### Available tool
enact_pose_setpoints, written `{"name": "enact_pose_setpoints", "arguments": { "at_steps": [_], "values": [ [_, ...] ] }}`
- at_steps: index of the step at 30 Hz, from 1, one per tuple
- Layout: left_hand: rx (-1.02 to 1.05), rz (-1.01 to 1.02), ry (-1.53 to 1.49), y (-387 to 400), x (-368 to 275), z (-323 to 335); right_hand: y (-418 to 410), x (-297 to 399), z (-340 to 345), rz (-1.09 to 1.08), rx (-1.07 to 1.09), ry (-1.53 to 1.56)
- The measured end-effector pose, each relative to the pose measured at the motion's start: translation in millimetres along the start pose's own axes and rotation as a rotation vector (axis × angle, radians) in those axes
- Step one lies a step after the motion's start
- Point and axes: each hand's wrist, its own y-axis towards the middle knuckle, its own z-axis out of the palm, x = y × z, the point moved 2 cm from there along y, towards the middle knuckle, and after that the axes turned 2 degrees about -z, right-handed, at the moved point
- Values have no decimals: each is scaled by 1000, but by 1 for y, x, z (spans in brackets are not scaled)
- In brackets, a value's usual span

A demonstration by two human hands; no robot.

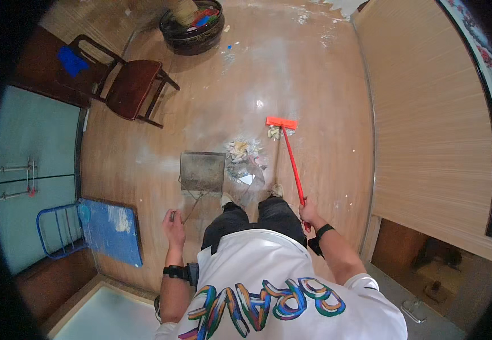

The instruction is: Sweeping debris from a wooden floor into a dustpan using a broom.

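Note:
My right hand (309, 211) grips the red handle of a broom (292, 163). Its orange-red head (281, 123) rests on the wood-look floor, with a few scraps against its near side. My left hand (174, 227), fingers curled, holds the top end of a thin handle running to a worn metal dustpan (202, 172). The dustpan lies flat on the floor in front of my left foot. Right beside it is a pile of paper scraps and debris (244, 152), with a white piece and greyish film nearer my feet.
A brown wooden chair (133, 89) stands at the upper left, near a dark round pot (193, 32) holding colourful litter. A blue board (112, 231) and a blue metal frame (61, 231) are at the left. Wood-grain panelling (429, 127) runs along the right; small scraps dot the floor.

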Motion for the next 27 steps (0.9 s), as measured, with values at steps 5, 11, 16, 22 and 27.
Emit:
{"name": "enact_pose_setpoints", "arguments": {
  "at_steps": [5, 11, 16, 22, 27],
  "values": [
    [62, 9, -1, -1, -6, 9, 3, -15, 1, -74, -113, 51],
    [16, -22, 70, -12, -8, 12, 31, -4, -32, -140, -184, 110],
    [-31, -53, -34, -22, -5, 18, 79, 30, -71, -173, -176, 78],
    [-89, -277, -235, -41, -15, 33, 127, 54, -93, -15, -130, 90],
    [-99, -300, -267, -47, -19, 32, 124, 29, -70, 41, -84, 158]
  ]
}}
